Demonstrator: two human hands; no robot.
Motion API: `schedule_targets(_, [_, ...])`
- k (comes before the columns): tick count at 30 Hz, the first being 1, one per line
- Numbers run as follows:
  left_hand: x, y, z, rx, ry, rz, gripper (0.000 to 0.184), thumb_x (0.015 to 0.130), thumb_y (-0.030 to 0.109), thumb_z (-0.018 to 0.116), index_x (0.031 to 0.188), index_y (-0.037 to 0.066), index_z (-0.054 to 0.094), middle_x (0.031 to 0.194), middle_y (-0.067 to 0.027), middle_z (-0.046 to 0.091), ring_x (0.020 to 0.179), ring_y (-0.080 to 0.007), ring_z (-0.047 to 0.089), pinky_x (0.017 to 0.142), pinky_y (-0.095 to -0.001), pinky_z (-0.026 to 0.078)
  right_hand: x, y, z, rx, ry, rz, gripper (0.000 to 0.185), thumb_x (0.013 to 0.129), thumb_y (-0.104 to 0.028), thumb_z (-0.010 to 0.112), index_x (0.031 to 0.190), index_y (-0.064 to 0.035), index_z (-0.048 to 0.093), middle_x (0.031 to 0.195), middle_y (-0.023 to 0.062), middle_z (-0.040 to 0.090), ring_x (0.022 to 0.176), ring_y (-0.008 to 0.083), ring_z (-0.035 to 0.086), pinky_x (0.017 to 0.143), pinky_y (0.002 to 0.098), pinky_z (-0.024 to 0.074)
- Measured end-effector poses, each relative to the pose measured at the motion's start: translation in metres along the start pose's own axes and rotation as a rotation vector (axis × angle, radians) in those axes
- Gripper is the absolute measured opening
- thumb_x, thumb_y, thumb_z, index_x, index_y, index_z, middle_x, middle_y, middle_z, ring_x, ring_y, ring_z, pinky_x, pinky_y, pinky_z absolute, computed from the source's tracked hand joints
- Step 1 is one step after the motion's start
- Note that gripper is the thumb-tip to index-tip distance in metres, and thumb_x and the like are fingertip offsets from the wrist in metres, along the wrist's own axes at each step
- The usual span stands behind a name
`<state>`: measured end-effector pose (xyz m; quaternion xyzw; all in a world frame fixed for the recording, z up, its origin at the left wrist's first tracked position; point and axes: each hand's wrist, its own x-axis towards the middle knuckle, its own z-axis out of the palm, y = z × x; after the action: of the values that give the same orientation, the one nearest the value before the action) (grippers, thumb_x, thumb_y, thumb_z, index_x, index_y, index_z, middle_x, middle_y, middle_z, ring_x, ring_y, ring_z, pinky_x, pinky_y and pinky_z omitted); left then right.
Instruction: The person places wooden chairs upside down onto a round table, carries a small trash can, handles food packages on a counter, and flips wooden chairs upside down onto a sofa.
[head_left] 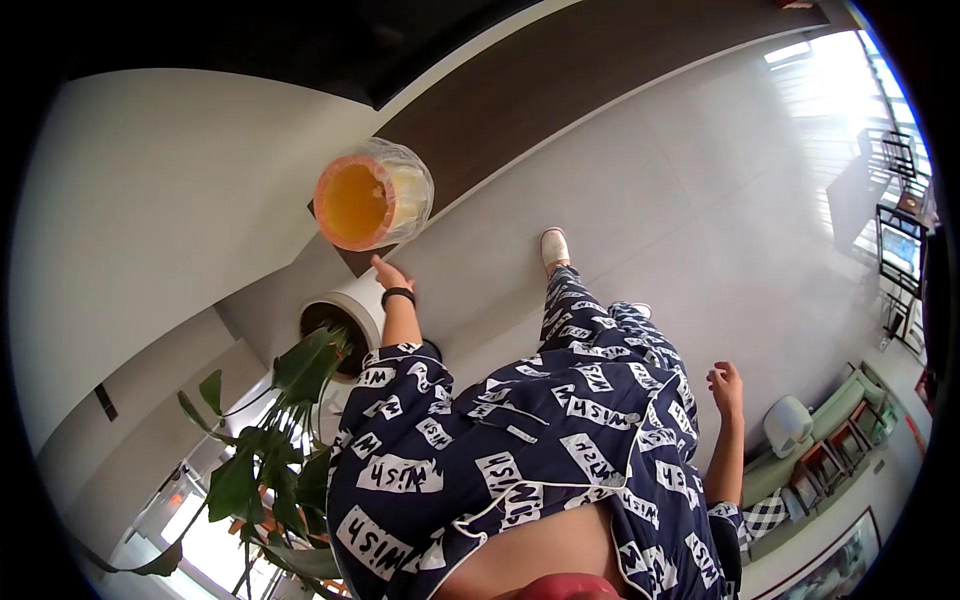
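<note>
My left hand (pixel 393 276), with a black band on its wrist, is held out just below a trash bin (pixel 408 190). A gap seems to separate the two, and nothing shows in the hand; its fingers are stretched out. The bin has a pinkish-orange rim, a yellow-orange inside and a clear plastic liner gathered around it. It stands at the end of a dark brown ledge. On the other side of my body, my right hand (pixel 726 386) hangs over the floor with loosely bent fingers and holds nothing.
A large leafy plant grows from a white pot (pixel 366 302) near my left arm. The dark brown ledge (pixel 520 95) runs along the wall. Grey tiled floor (pixel 640 190) lies ahead. On the right are a green sofa (pixel 838 408) and several dark-framed pieces of furniture by bright windows.
</note>
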<state>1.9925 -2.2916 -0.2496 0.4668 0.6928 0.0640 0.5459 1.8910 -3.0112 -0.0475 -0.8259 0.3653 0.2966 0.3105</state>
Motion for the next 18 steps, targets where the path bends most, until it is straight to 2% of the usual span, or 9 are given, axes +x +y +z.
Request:
schedule_targets(1, [0.009, -0.007, -0.002, 0.318, 0.162, 0.358, 0.077, 0.077, 0.049, 0.057, 0.137, 0.005, 0.037, 0.141, -0.0323, 0.025, 0.13, -0.0426, 0.03, 0.099, -0.059, 0.031, 0.0, -0.001, 0.004, -0.003, -0.006, 0.009, 0.03, 0.08, -0.013, 0.056, 0.107, 0.0004, 0.058, 0.076, 0.0112, 0.064, 0.063, 0.0157, 0.06, 0.057, 0.0276, 0.0483])
schedule_targets(2, [-0.007, -0.003, 0.003, 0.691, 0.367, 0.978, 0.053, 0.076, 0.031, 0.055, 0.124, 0.009, 0.054, 0.128, -0.0248, 0.046, 0.122, -0.0389, 0.039, 0.096, -0.0544, 0.035, -0.002, -0.005, 0.006, -0.005, -0.009, 0.018, 0.03, 0.08, -0.013, 0.056, 0.107, 0.0007, 0.058, 0.077, 0.0113, 0.065, 0.064, 0.016, 0.06, 0.057, 0.028, 0.0485])
schedule_targets(5, [-0.1, 0.064, 0.035, 1.036, -0.148, 1.682, 0.046, 0.077, 0.02, 0.055, 0.121, 0.008, 0.055, 0.124, -0.0153, 0.051, 0.119, -0.0356, 0.042, 0.099, -0.0512, 0.032, -0.003, -0.005, 0.011, -0.041, -0.036, 0.011, 0.031, 0.081, -0.015, 0.055, 0.107, 0.0018, 0.057, 0.079, 0.0121, 0.065, 0.069, 0.0167, 0.062, 0.06, 0.0281, 0.0502])
schedule_targets(8, [-0.1, 0.094, 0.085, 1.698, -0.214, 1.808, 0.043, 0.081, 0.018, 0.052, 0.124, 0.013, 0.054, 0.126, -0.0078, 0.051, 0.122, -0.0309, 0.041, 0.102, -0.0487, 0.028, -0.005, -0.002, 0.013, -0.039, -0.029, 0.005, 0.031, 0.08, -0.015, 0.056, 0.106, 0.001, 0.058, 0.077, 0.0123, 0.065, 0.068, 0.0164, 0.061, 0.06, 0.0291, 0.049])
schedule_targets(11, [0.019, 0.073, 0.128, 2.419, -0.13, 1.522, 0.042, 0.086, 0.03, 0.048, 0.125, 0.017, 0.054, 0.133, -0.006, 0.048, 0.124, -0.0266, 0.04, 0.105, -0.0486, 0.023, -0.012, -0.007, 0.012, -0.003, 0.021, -0.023, 0.031, 0.079, -0.016, 0.057, 0.106, 0.0, 0.058, 0.075, 0.013, 0.065, 0.066, 0.0164, 0.06, 0.059, 0.0295, 0.0477])
schedule_targets(13, [0.038, 0.076, 0.131, 2.576, -0.122, 1.59, 0.042, 0.091, 0.035, 0.039, 0.128, 0.018, 0.051, 0.136, -0.005, 0.046, 0.126, -0.0249, 0.038, 0.108, -0.0479, 0.019, -0.026, -0.004, 0.007, 0.02, 0.051, -0.023, 0.031, 0.079, -0.016, 0.057, 0.106, -0.0005, 0.059, 0.076, 0.0138, 0.065, 0.066, 0.0168, 0.061, 0.06, 0.0296, 0.0478])
schedule_targets(15, [0.096, 0.048, 0.143, 2.327, -0.136, 1.312, 0.045, 0.094, 0.036, 0.033, 0.132, 0.018, 0.049, 0.144, -0.006, 0.038, 0.134, -0.0269, 0.029, 0.111, -0.0506, 0.012, -0.033, 0.005, 0.006, 0.069, 0.116, -0.004, 0.031, 0.079, -0.015, 0.058, 0.106, -0.0009, 0.059, 0.077, 0.0147, 0.066, 0.067, 0.0172, 0.061, 0.061, 0.0299, 0.0482])
schedule_targets(18, [0.028, 0.036, 0.157, 2.506, -0.137, 1.459, 0.042, 0.09, 0.035, 0.039, 0.125, 0.017, 0.054, 0.135, -0.007, 0.045, 0.129, -0.0271, 0.035, 0.111, -0.0511, 0.011, -0.044, 0.031, 0.014, 0.033, 0.183, 0.069, 0.032, 0.078, -0.019, 0.061, 0.104, -0.0018, 0.061, 0.085, 0.016, 0.067, 0.075, 0.0233, 0.064, 0.069, 0.0332, 0.0509])
